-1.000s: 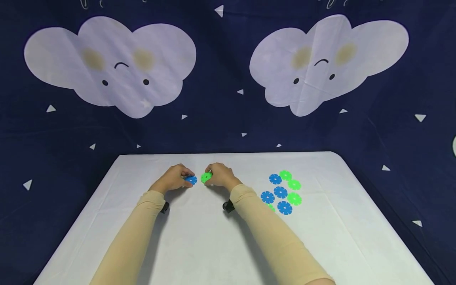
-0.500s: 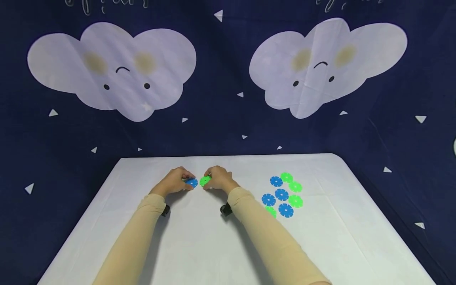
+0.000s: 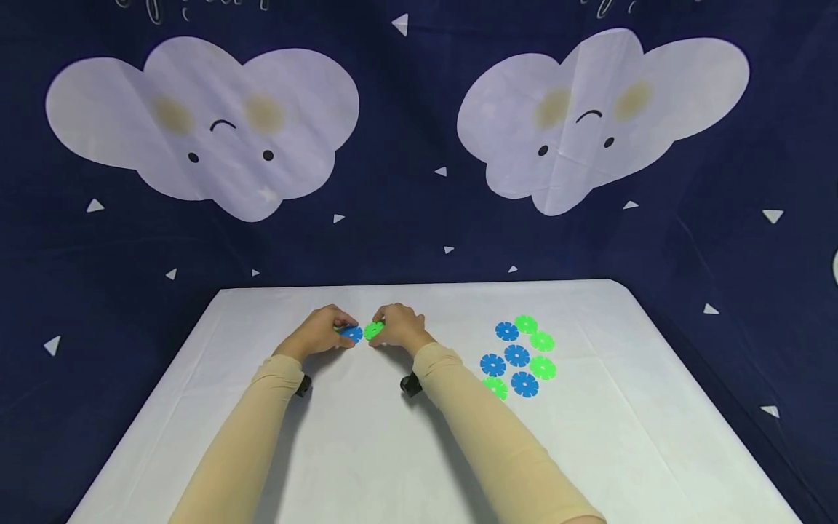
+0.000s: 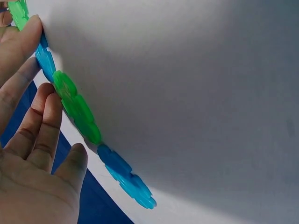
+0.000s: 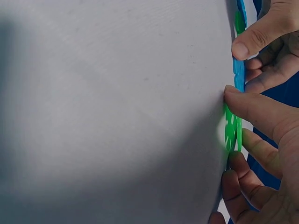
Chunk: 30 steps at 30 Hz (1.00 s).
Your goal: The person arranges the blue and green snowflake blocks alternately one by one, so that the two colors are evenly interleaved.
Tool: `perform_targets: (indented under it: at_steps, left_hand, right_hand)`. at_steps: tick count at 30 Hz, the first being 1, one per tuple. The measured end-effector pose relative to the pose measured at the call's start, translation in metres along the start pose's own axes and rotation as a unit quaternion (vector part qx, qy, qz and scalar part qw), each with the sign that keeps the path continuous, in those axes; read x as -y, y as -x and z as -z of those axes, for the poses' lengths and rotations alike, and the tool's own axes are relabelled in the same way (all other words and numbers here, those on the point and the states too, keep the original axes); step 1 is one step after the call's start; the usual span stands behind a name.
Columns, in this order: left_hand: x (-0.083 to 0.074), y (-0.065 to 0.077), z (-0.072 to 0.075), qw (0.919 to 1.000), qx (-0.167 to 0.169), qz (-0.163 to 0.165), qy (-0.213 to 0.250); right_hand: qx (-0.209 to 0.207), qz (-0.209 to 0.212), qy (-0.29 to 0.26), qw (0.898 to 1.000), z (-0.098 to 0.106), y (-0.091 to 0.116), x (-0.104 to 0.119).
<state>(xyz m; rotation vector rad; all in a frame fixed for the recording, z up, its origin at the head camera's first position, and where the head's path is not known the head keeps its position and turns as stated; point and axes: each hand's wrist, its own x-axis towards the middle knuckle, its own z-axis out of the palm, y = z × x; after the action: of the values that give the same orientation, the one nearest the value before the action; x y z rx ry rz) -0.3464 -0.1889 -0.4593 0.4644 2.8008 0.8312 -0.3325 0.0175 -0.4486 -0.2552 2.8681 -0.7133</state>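
Note:
My left hand [image 3: 319,332] pinches a blue notched disc [image 3: 352,335] between thumb and fingers. In the left wrist view, a green disc [image 4: 77,107] joins on to that blue disc [image 4: 46,63], and another blue disc [image 4: 126,175] follows at the end of this row, which runs past my fingers. Facing it, my right hand [image 3: 399,327] pinches a green notched disc [image 3: 374,330] by its edges. The rims of the two pinched discs are right at each other, the green one tilted. In the right wrist view, my right thumb partly hides the green disc [image 5: 230,128].
Several loose blue and green discs lie flat on the right of the white table [image 3: 628,437], among them a blue disc [image 3: 524,384] and a green disc [image 3: 542,368]. A dark blue cloth with printed clouds [image 3: 203,124] hangs behind the table's far edge.
My right hand has moved slightly left, bringing its green disc closer to the blue one and tilting it. My left hand stays nearly in place, still pinching the blue disc.

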Motion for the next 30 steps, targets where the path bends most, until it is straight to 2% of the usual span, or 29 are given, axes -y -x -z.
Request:
perform_targets:
  at_steps: [9, 16, 30]
  left_hand:
    - [0.0005, 0.0000, -0.0001, 1.0000, 0.002, -0.003, -0.001]
    - [-0.0007, 0.0009, -0.0004, 0.9999, 0.006, 0.007, 0.010]
    - [-0.0015, 0.0011, 0.0001, 1.0000, 0.001, -0.004, -0.001]
  right_hand:
    - [0.009, 0.000, -0.004, 1.000, 0.0025, 0.0009, -0.0009]
    - [0.017, 0.007, -0.003, 1.000, 0.0016, 0.0000, -0.0030]
    - [0.025, 0.028, -0.018, 0.999, 0.0044, 0.0002, -0.0065]
